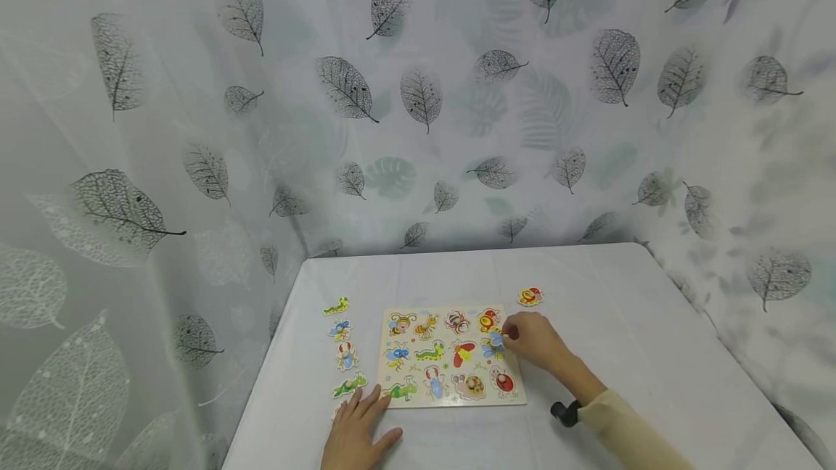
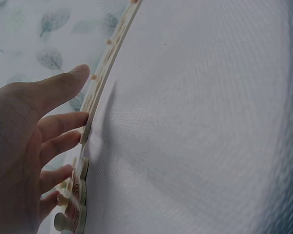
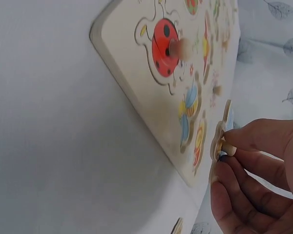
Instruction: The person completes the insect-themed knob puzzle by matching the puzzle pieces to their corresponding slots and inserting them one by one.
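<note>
My right hand pinches a blue-winged bee puzzle piece by its wooden knob, just above the right side of the insect peg-puzzle board. In the right wrist view the piece is tilted and apart from the board, near a printed bee recess. A ladybug piece with a knob sits in the board's corner. My left hand lies with fingers extended at the board's lower-left corner, fingertips touching its edge. Close under its outer fingers is a knobbed piece, mostly hidden in the head view.
Left of the board, loose pieces form a column: a caterpillar, a blue fly, a beetle and a grasshopper. A red-and-yellow piece lies beyond the board's upper right. Leaf-print curtains surround the white table.
</note>
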`<act>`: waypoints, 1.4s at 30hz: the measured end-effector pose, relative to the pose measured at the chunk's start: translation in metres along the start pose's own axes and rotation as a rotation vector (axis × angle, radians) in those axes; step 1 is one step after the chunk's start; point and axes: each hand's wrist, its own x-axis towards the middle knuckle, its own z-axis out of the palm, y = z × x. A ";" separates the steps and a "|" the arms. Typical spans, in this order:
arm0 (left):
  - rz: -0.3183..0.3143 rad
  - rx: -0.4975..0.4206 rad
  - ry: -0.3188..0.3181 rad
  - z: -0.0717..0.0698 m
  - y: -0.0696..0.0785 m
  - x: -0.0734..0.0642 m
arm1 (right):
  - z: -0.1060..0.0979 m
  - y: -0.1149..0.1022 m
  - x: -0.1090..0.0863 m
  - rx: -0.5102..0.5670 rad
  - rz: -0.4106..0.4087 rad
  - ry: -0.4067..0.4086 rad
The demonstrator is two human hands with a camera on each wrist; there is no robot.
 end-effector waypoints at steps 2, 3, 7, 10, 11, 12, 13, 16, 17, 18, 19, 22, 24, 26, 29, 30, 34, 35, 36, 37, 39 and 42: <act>0.001 -0.001 0.006 0.000 0.000 0.000 | 0.003 -0.002 -0.001 0.000 -0.011 0.005; 0.001 -0.002 0.008 0.000 0.000 0.000 | 0.004 -0.003 -0.002 0.000 -0.016 0.008; 0.000 -0.001 0.006 0.000 0.000 0.000 | 0.008 -0.007 -0.004 -0.009 -0.023 0.009; -0.002 -0.005 0.001 -0.001 0.000 0.000 | 0.011 -0.007 -0.004 -0.010 -0.026 0.011; -0.005 -0.008 -0.001 -0.002 0.001 0.000 | 0.012 -0.008 -0.004 -0.010 -0.025 0.011; -0.006 -0.010 -0.002 -0.002 0.001 0.000 | 0.013 -0.008 -0.004 -0.006 -0.025 0.010; -0.007 -0.013 -0.003 -0.002 0.001 0.000 | 0.014 -0.009 -0.004 -0.004 -0.024 0.008; -0.010 -0.012 -0.007 -0.002 0.002 -0.001 | 0.017 -0.011 -0.004 0.000 -0.013 -0.004; -0.010 -0.010 -0.008 -0.002 0.002 -0.001 | 0.017 -0.011 -0.004 0.002 -0.013 -0.007; -0.010 -0.007 -0.008 -0.001 0.002 -0.001 | 0.018 -0.011 -0.004 0.002 -0.012 -0.010; -0.011 -0.005 -0.011 -0.001 0.002 0.000 | 0.019 -0.011 -0.004 0.001 -0.010 -0.011; -0.011 -0.003 -0.013 -0.001 0.002 0.000 | 0.020 -0.011 -0.005 -0.006 -0.011 -0.013; -0.012 -0.001 -0.013 -0.001 0.001 0.000 | 0.021 -0.011 -0.005 -0.007 -0.011 -0.012; -0.011 0.000 -0.011 -0.001 0.001 0.000 | 0.022 -0.010 -0.005 -0.009 -0.012 -0.012; -0.010 0.000 -0.009 -0.001 0.002 -0.001 | 0.024 -0.008 -0.004 -0.014 -0.016 -0.013; -0.010 -0.002 -0.010 -0.001 0.002 -0.001 | 0.024 -0.007 -0.004 -0.017 -0.019 -0.013; -0.014 -0.002 -0.015 -0.001 0.002 -0.001 | 0.026 -0.006 -0.003 -0.018 -0.026 -0.015; -0.016 -0.001 -0.017 -0.001 0.002 -0.001 | 0.027 -0.005 -0.003 -0.016 -0.024 -0.019; -0.018 0.000 -0.019 -0.001 0.002 -0.001 | 0.028 -0.005 -0.003 -0.015 -0.020 -0.023; -0.019 0.003 -0.022 -0.001 0.002 -0.001 | 0.028 -0.005 -0.002 -0.016 -0.017 -0.027; -0.022 0.006 -0.026 0.000 0.001 0.000 | 0.030 -0.004 -0.002 -0.015 -0.009 -0.037; -0.023 0.009 -0.030 0.001 0.001 0.000 | 0.032 -0.003 -0.001 -0.015 -0.001 -0.043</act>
